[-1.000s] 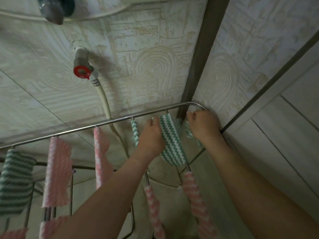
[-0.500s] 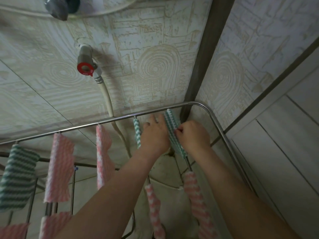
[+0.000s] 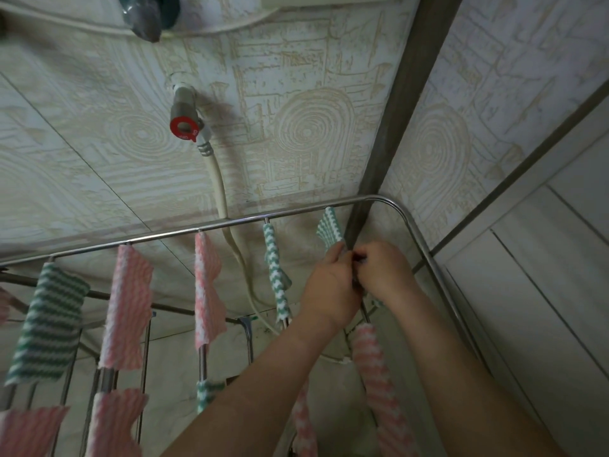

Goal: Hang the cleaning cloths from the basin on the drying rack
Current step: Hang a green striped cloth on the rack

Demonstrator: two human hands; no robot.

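Green-and-white zigzag cloth [image 3: 329, 230], pink-and-white zigzag cloth [image 3: 127, 305], silver rack [image 3: 230, 222], red tap handle [image 3: 183, 128]

The drying rack [image 3: 164, 236] carries, draped over its bars, a green-striped cloth [image 3: 46, 324] at left, two pink cloths [image 3: 127, 308] right of it, a zigzag green cloth [image 3: 275, 275], and the corner cloth [image 3: 329, 230] far right.

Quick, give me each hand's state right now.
Left hand: gripping the green cloth.
Right hand: pinching the same cloth.
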